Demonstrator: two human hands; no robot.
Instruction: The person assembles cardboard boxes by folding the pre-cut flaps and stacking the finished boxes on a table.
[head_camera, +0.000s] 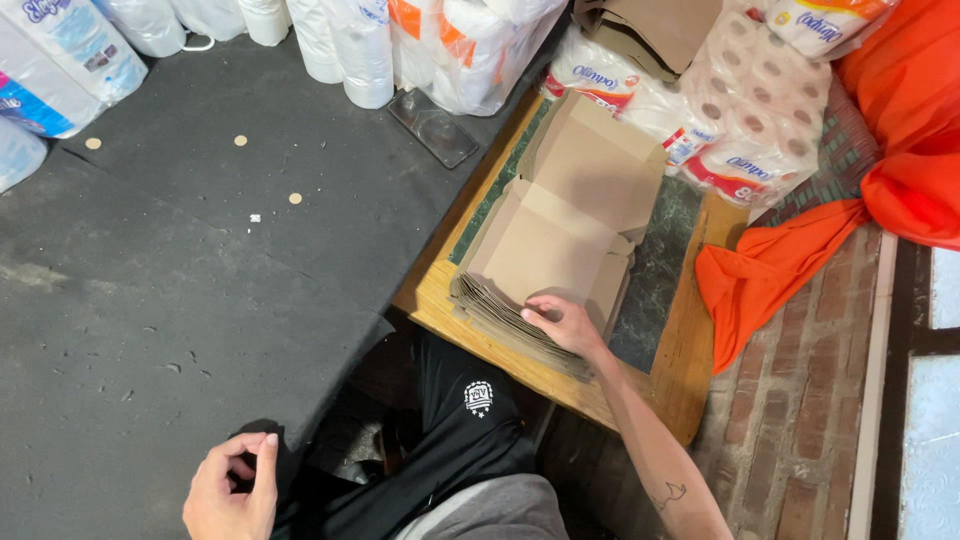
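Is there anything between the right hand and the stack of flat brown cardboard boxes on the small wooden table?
Nothing visible: the right hand already rests on the near edge of the stack of flat brown cardboard boxes.

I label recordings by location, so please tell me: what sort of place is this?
Probably a storeroom or packing corner of a shop. Wrapped packs of paper rolls are piled along the back, and the right hand rests on a stack of flat cardboard boxes on a small wooden table.

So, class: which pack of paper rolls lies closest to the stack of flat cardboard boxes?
The orange-printed pack at the table's far edge, touching the boxes.
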